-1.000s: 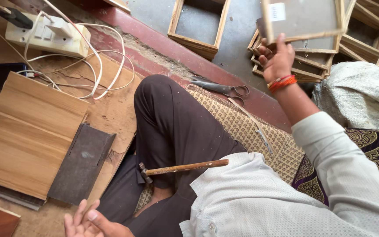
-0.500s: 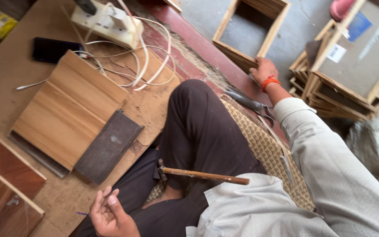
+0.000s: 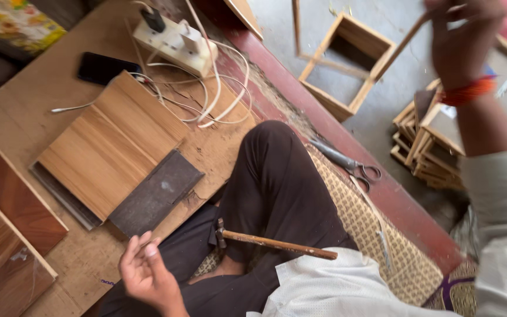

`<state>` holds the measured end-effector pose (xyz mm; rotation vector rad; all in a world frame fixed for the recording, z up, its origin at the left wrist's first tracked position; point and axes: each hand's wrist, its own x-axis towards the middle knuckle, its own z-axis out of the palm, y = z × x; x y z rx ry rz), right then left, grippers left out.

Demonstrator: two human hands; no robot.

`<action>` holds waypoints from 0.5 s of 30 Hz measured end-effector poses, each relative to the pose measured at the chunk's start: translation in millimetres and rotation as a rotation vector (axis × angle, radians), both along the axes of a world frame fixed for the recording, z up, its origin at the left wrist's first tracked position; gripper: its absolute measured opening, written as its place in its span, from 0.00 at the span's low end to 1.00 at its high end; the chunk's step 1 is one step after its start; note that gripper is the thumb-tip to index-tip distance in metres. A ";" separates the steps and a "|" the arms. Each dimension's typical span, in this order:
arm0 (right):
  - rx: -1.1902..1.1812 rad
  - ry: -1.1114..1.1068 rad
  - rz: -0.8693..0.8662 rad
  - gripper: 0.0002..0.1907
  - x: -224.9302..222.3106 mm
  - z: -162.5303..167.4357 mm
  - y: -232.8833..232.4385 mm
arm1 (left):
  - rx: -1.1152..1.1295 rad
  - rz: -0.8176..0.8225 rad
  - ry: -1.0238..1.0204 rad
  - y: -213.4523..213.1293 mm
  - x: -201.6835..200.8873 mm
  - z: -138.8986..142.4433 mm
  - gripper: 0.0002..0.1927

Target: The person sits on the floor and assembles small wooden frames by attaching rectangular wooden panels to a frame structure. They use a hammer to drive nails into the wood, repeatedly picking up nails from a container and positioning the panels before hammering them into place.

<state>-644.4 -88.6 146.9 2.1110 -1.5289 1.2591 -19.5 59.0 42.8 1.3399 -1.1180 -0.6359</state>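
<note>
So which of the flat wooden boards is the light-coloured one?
The pale oak-coloured board in the middle of the floor, just below the white cables. The two boards at the left edge are dark reddish-brown.

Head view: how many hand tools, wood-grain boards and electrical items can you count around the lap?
Hand tools: 2, hammer and scissors.
Wood-grain boards: 3, one light, two reddish.
Electrical: 2, power strip and phone.
Total: 7
</note>
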 end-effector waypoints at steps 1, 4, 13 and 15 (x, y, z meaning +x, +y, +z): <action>0.051 -0.128 0.028 0.06 9.1 23.2 2.1 | 0.016 -0.003 0.055 -4.4 -5.0 1.2 0.17; 0.204 -0.529 -0.030 0.14 43.7 81.4 17.0 | 0.037 -0.083 0.149 -21.9 -20.2 12.2 0.19; 0.541 -1.078 0.645 0.14 184.0 99.8 18.0 | -0.144 -0.241 0.388 -46.1 -13.0 92.9 0.39; 0.651 -1.157 0.602 0.15 212.8 81.9 22.9 | -0.201 -0.232 0.437 -40.3 1.8 99.1 0.41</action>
